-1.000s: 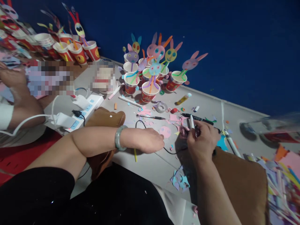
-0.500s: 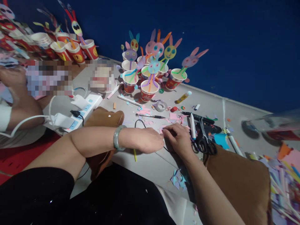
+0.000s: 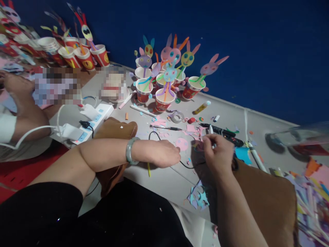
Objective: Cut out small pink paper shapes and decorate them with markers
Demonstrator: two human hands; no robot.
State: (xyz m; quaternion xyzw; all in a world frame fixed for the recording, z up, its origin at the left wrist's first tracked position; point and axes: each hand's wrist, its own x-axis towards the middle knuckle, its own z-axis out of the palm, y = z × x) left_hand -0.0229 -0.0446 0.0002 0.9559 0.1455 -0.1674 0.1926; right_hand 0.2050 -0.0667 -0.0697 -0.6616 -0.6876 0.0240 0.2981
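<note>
At the table's middle my left hand [image 3: 164, 154], a stone bangle on its wrist, is closed, its fingertips pinching the near edge of a pink paper disc [image 3: 181, 143]. To the right, my right hand [image 3: 219, 154] curls its fingers round a white marker [image 3: 211, 129]; the marker's tip shows above them, and the exact grip is partly hidden. Black pens [image 3: 218, 128] lie just behind this hand. The scissors are covered by it. A clear-barrelled pen [image 3: 166, 127] and pink paper scraps [image 3: 190, 128] lie beyond the disc.
Paper cups with rabbit figures [image 3: 165, 99] stand at the back. A tape roll [image 3: 177, 117] and glue stick [image 3: 202, 107] lie before them. Left are a power strip [image 3: 102, 110] and another person's arm [image 3: 25, 99]. A brown pad [image 3: 264, 199] and clear bottle [image 3: 295, 137] are at right.
My right hand has moved right, from beside the left fingertips to the white marker, now covering the scissors. The pink disc is more exposed. My left hand stays nearly still.
</note>
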